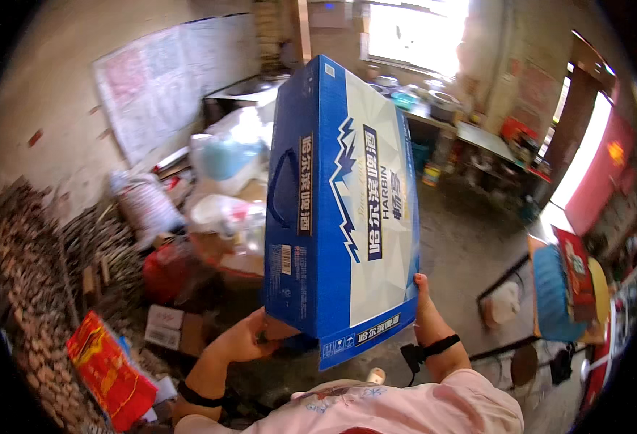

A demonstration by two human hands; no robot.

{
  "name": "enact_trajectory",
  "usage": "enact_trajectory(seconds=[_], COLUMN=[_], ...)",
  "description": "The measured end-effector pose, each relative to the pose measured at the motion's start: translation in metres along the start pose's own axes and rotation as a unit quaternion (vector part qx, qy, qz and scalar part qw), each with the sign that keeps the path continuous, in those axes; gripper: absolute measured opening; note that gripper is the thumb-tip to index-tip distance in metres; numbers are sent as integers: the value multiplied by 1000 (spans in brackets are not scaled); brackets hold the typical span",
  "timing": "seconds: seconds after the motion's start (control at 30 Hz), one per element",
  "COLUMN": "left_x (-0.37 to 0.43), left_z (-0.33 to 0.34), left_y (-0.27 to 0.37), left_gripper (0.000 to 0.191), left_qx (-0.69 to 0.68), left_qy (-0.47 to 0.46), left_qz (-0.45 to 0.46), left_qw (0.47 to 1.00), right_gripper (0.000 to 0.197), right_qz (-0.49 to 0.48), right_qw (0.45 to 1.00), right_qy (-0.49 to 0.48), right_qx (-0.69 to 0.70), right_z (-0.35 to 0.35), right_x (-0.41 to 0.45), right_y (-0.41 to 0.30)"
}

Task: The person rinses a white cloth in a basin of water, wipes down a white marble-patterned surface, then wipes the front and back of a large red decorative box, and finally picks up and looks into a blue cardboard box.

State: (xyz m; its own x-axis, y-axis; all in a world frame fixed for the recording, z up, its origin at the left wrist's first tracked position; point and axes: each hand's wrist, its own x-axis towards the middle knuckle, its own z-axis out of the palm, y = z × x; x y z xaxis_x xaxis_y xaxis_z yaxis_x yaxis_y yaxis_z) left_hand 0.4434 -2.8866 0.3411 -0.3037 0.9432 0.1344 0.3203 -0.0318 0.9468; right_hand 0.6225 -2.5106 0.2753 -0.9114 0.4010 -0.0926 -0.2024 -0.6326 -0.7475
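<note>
A blue and white cardboard Harbin beer box (373, 217) is held up in front of me, tilted, with a carry handle on its narrow blue side. One end flap hangs out at the bottom, towards my chest. My left hand (264, 331) grips the lower left corner, its fingers partly hidden under the box. At the lower right edge is my right hand (420, 285), with the thumb tip showing and the other fingers hidden behind the carton. Black straps go round both forearms.
Stacked firewood (25, 271), a white sack (147, 209), a red bag (169, 271) and a small carton (174, 328) lie to the left. Pots stand on a counter (424, 114) under the window. At right are a black metal frame (506, 274) and a blue-covered seat (552, 293).
</note>
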Motion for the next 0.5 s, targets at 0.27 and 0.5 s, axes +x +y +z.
enact_trajectory(seconds=[0.27,0.5], left_x=[185,257], left_z=[52,30], left_y=[-1,-48], left_gripper=[48,45], left_qx=[-6,40], left_qy=[24,109], left_qz=[68,212], left_qw=[997,970], right_gripper=[66,69], right_qz=[-149,-211], right_qw=[982,940], right_qy=[106,239], right_qx=[56,116], right_z=[-146,-91], right_x=[-96,-49], right_y=[-29,41])
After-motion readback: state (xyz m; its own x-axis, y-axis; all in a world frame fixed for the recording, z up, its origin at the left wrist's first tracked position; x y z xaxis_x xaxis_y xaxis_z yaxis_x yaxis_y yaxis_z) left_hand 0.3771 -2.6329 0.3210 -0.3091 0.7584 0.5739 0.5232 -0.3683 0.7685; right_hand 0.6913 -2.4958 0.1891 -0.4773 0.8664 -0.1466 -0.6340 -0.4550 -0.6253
